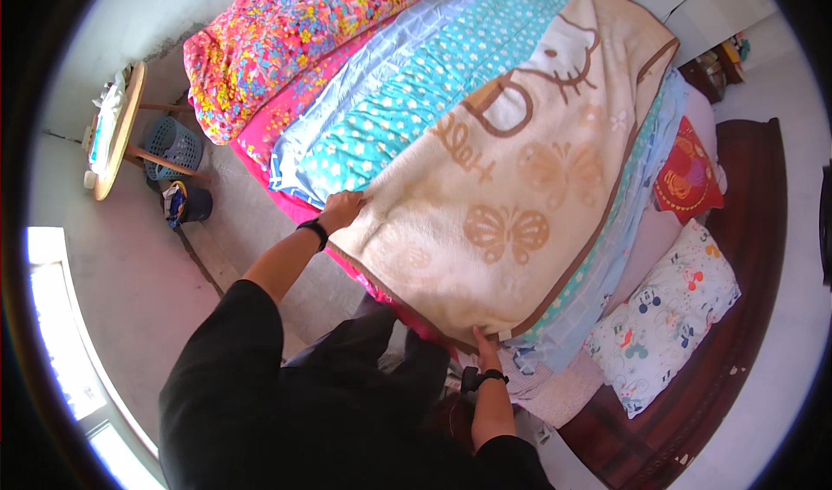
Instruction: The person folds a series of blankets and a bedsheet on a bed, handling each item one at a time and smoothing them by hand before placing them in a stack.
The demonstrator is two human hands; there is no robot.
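Both hands pinch the beige fleece blanket with brown butterflies (511, 204): left hand (341, 210) and right hand (485, 344) at its near corners, keeping it spread flat across the bed (763, 256).

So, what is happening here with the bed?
A person stands at the side of a bed and handles a beige blanket with butterfly patterns and a brown border. The left hand holds the blanket's near edge on one side, and the right hand holds its near corner. The blanket lies spread flat over a turquoise dotted sheet. A floral quilt is bunched at the far side, and a cartoon pillow lies to the right.
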